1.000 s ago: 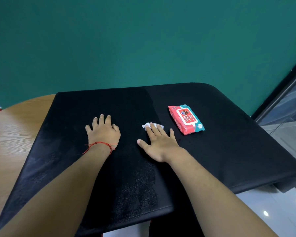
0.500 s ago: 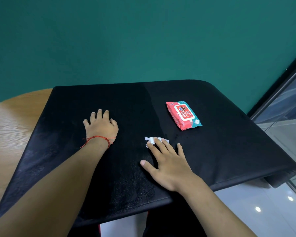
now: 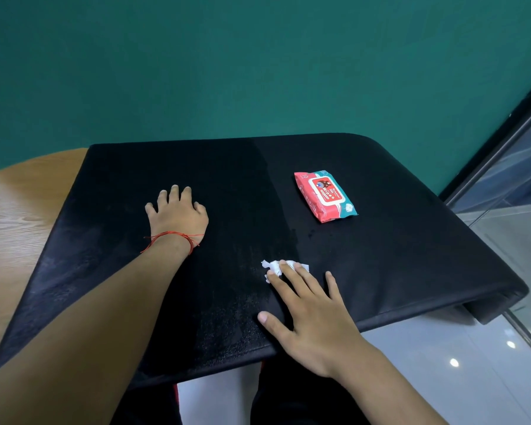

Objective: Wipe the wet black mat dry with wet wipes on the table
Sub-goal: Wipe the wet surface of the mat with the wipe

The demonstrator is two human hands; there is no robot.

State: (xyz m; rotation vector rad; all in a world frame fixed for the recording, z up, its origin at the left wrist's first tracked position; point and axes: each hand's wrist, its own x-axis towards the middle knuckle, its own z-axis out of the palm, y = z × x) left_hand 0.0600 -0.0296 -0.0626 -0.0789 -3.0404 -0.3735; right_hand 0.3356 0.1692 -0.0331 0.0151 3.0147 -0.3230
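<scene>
We see wipes pack (image 3: 325,195) upper right on black mat (image 3: 411,256). Our right hand (image 3: 314,323) fingers (image 3: 302,282), straight, press crumpled wipe (image 3: 272,265); left hand (image 3: 178,217) flat, empty.

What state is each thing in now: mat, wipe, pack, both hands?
black mat: spread flat, droplets near its middle.
wipe: crumpled, pinned on the mat.
wipes pack: flap shut, lying on the mat.
left hand: resting on the mat, empty.
right hand: fingers straight, pressing the wipe.
</scene>
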